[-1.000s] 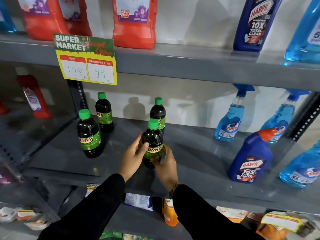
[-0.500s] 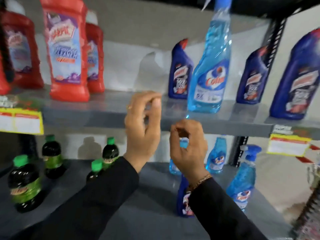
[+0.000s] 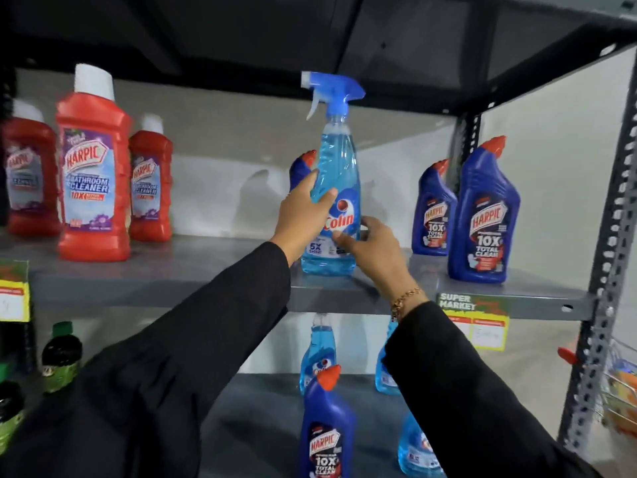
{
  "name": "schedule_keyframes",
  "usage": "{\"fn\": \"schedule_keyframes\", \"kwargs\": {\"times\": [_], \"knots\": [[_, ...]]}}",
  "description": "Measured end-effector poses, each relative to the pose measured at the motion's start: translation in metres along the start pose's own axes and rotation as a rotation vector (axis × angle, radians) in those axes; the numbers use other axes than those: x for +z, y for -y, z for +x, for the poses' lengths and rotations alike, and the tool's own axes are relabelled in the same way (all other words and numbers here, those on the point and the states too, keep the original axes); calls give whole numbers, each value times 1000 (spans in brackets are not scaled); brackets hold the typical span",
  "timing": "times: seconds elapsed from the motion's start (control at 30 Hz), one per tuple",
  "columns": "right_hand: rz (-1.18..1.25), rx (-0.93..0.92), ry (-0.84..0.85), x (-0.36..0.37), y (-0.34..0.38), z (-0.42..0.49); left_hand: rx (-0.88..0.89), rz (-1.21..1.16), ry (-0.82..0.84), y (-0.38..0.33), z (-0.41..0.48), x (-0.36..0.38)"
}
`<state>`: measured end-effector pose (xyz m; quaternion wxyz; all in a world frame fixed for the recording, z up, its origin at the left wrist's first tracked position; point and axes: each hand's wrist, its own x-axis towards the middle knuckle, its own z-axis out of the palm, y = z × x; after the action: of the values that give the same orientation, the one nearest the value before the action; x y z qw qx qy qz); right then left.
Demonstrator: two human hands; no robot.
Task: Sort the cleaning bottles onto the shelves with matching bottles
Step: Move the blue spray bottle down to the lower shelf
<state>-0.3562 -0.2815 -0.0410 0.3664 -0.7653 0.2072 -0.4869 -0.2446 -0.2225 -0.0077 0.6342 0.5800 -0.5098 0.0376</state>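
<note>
Pale blue spray bottle (image 3: 336,188), red cleaners (image 3: 93,174)

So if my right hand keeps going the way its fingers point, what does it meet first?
The right hand points up-left at the clear light-blue plastic spray bottle; its fingertips look already at the label, though contact is unclear.

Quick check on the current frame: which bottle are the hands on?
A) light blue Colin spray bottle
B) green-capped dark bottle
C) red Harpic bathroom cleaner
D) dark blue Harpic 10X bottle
A. The left hand wraps the body of the Colin spray bottle and the right hand touches its lower side, while it stands on the upper shelf.
</note>
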Motion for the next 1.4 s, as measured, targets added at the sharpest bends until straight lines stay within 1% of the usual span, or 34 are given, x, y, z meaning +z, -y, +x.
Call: {"fn": "schedule_keyframes", "kwargs": {"times": [0.1, 0.33, 0.4, 0.47, 0.53, 0.6, 0.63, 0.67, 0.77, 0.87, 0.93, 1.0, 1.1, 1.23, 1.33, 1.4], "knots": [[-1, -87, -19, -7, 7, -12, 21, -24, -41, -11, -15, -4], [223, -305, -31, -24, 29, -89, 307, -45, -195, -55, -96, -16], [293, -323, -21, -20, 24, -114, 352, -18, -254, -54, -120, -19], [351, -291, 1, -9, 11, -139, 375, 51, -318, -41, -145, -21], [334, -264, 5, 3, -8, -158, 382, 101, -351, -21, -168, -22], [264, -195, 40, 20, -36, -181, 350, 165, -346, 12, -197, -26], [233, -175, 55, 25, -49, -188, 335, 192, -321, 26, -210, -28], [219, -139, 83, 33, -65, -198, 282, 208, -273, 42, -224, -31], [176, -14, 186, 64, -111, -218, 40, 245, -129, 97, -260, -47], [135, 172, 299, 94, -151, -229, -235, 265, 8, 149, -280, -57], [109, 264, 331, 115, -173, -230, -325, 239, 84, 175, -281, -62], [68, 320, 336, 134, -188, -227, -365, 218, 129, 193, -276, -63], [50, 362, 329, 157, -202, -216, -393, 187, 155, 216, -262, -65], [28, 395, 321, 175, -216, -203, -426, 202, 130, 241, -252, -66], [40, 402, 326, 182, -226, -201, -410, 229, 112, 252, -252, -63], [39, 409, 332, 184, -230, -203, -393, 188, 96, 255, -255, -60]]}}
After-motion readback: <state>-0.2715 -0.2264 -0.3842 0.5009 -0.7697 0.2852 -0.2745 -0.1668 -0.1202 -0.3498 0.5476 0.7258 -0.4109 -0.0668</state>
